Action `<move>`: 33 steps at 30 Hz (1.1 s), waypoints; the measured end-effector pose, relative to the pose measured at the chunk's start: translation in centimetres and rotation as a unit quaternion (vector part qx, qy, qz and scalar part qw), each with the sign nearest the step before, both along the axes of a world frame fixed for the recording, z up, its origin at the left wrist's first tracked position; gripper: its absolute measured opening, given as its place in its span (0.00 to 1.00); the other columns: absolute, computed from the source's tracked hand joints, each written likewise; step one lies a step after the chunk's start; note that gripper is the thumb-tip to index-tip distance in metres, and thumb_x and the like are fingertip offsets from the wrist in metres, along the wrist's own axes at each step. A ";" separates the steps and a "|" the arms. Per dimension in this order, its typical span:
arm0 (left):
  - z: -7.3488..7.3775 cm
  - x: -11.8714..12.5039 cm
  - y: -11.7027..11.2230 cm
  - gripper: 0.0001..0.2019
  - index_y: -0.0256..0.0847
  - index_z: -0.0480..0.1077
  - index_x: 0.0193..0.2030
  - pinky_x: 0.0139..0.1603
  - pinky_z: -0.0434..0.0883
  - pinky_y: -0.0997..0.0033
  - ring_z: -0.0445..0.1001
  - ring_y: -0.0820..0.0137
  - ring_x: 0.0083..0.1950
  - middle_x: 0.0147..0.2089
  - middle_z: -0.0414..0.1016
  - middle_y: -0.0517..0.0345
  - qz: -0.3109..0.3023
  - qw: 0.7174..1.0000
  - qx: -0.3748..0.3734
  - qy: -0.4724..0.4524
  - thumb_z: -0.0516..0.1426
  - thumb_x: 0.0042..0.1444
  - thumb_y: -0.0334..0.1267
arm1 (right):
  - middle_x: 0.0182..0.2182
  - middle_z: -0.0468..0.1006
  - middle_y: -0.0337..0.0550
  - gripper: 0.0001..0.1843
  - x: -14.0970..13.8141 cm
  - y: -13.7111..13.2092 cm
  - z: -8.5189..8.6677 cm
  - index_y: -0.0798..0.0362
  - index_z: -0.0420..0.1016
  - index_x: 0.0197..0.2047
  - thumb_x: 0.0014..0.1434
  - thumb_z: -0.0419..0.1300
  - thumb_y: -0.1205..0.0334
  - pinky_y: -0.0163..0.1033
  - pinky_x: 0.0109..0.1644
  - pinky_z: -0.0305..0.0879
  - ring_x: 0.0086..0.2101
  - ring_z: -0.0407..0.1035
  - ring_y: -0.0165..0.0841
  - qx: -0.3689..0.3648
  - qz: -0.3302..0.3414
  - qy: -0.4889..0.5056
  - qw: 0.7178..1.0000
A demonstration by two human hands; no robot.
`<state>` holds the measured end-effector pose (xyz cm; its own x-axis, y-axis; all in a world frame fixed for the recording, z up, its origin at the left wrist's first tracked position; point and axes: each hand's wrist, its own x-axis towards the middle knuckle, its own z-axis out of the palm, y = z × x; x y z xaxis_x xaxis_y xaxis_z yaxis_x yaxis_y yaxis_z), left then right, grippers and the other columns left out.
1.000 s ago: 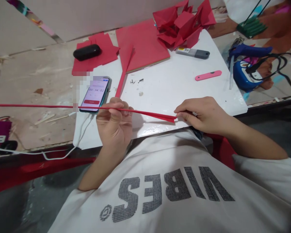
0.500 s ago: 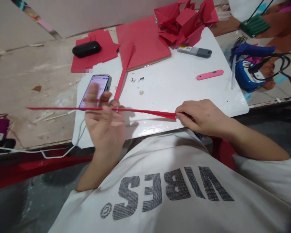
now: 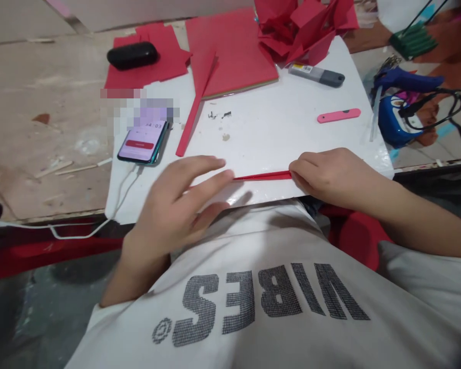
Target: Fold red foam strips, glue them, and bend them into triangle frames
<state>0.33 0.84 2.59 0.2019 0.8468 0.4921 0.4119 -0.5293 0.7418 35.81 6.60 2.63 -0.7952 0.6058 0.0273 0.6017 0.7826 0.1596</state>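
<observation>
A thin rolled red paper stick lies along the near edge of the white board. My right hand pinches its right end, fingers curled on it. My left hand is spread with fingers stretched out flat over the stick's left part, which is hidden under the fingers. A second red paper stick lies further back, beside a phone with a lit screen.
Red paper sheets and crumpled red folds lie at the back. A black case, a grey cutter and a pink cutter rest nearby. A blue glue gun with cables sits at right. A white cable runs left.
The long stick came down from the air onto the board. My left hand let go of it, opened, and moved right to lie flat over it. The right hand kept its end.
</observation>
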 end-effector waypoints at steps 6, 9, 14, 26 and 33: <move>-4.4 1.4 2.9 0.14 0.53 0.87 0.59 0.52 0.79 0.53 0.86 0.52 0.52 0.54 0.90 0.49 -0.054 0.981 0.054 0.179 0.67 0.69 0.41 | 0.36 0.82 0.48 0.14 0.2 -0.3 -0.5 0.56 0.81 0.45 0.75 0.53 0.73 0.45 0.33 0.44 0.31 0.70 0.39 -0.008 0.003 -0.018 1.000; -4.5 1.9 3.0 0.07 0.53 0.88 0.50 0.46 0.75 0.54 0.84 0.53 0.45 0.47 0.90 0.50 -0.060 0.983 0.040 0.169 0.67 0.69 0.41 | 0.36 0.82 0.49 0.15 0.1 -0.4 -0.4 0.56 0.81 0.44 0.76 0.53 0.72 0.45 0.34 0.43 0.30 0.67 0.38 -0.009 -0.005 -0.010 1.000; -3.6 2.6 2.8 0.05 0.51 0.87 0.47 0.46 0.73 0.54 0.84 0.55 0.44 0.45 0.89 0.52 -0.076 0.973 0.050 0.212 0.66 0.71 0.39 | 0.36 0.82 0.50 0.15 0.0 -0.3 -0.6 0.57 0.81 0.43 0.77 0.53 0.71 0.45 0.34 0.41 0.30 0.65 0.37 -0.014 -0.011 0.009 1.000; -2.8 3.5 2.2 0.14 0.46 0.83 0.45 0.47 0.73 0.54 0.84 0.58 0.48 0.48 0.90 0.54 -0.077 0.936 0.086 0.333 0.56 0.75 0.26 | 0.42 0.83 0.50 0.13 0.4 -0.6 -0.5 0.56 0.80 0.48 0.78 0.53 0.69 0.45 0.35 0.40 0.33 0.68 0.38 -0.028 -0.005 -0.009 1.000; -2.5 3.9 2.2 0.17 0.46 0.85 0.51 0.45 0.72 0.55 0.81 0.58 0.47 0.48 0.87 0.51 -0.079 0.928 0.083 0.355 0.55 0.75 0.25 | 0.40 0.83 0.48 0.15 0.8 -0.5 -0.5 0.53 0.81 0.46 0.79 0.52 0.68 0.46 0.36 0.43 0.34 0.67 0.37 -0.051 0.005 0.026 0.998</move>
